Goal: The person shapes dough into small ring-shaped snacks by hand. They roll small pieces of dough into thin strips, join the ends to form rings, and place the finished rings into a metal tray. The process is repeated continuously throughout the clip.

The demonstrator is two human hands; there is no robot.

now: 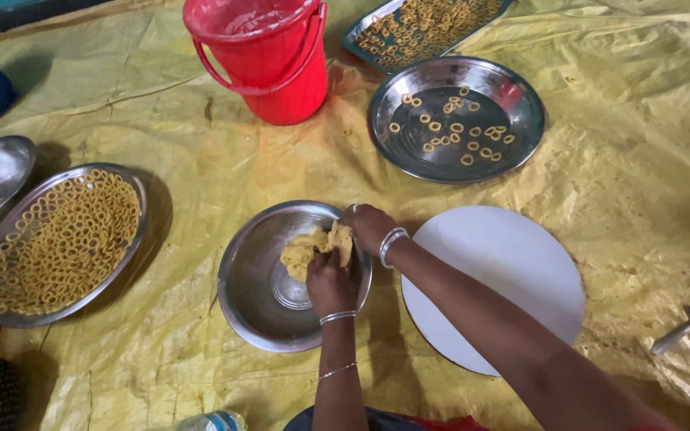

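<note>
Dough (313, 247) looks soft and crumbly, best taken from beneath. Left hand (331, 283) and right hand (369, 227) both grasp it over the steel bowl (253, 295).

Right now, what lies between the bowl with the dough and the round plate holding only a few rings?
In the head view, only bare yellow sheet lies between the bowl and that plate; the red bucket stands off to one side.
</note>
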